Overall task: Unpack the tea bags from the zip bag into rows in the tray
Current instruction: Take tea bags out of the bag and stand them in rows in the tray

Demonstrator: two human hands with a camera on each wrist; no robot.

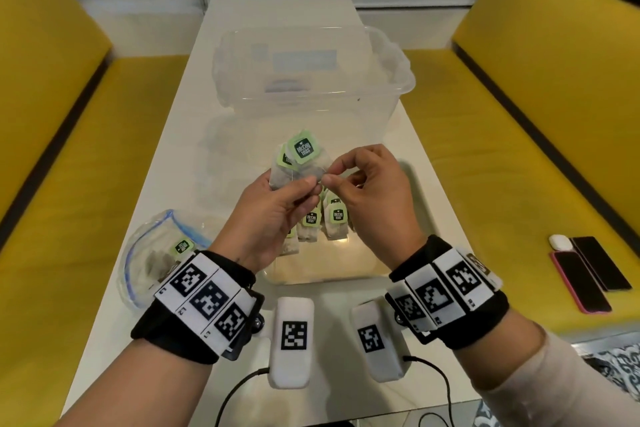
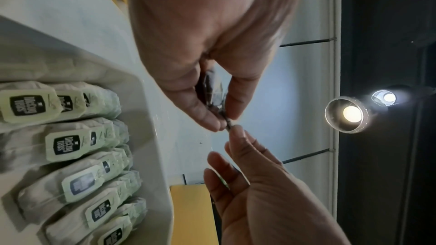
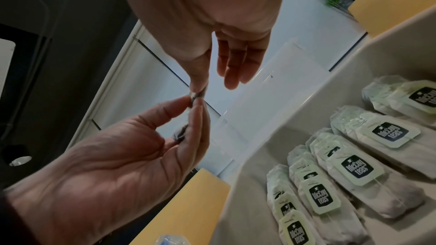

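1. At far left on the white table, the clear zip bag lies flat with its blue zipper edge curving open; a tea bag with a green tag shows inside it.
2. The left hand is raised above the tray, its thumb and fingers curled round a small bunch of tea bags. Their long axes run roughly up and away from the person, with the green tags at the far, upper end.
3. Below the hands, the clear tray holds rows of tea bags. They lie overlapping, long axes running toward and away from the person, tags up.
4. The right hand meets the left, its thumb and forefinger pinching the edge of the held bunch; its other fingers are loosely curled.
5. Behind the tray stands a clear storage tub.
6. At far right, 2 phones lie on the yellow seat.
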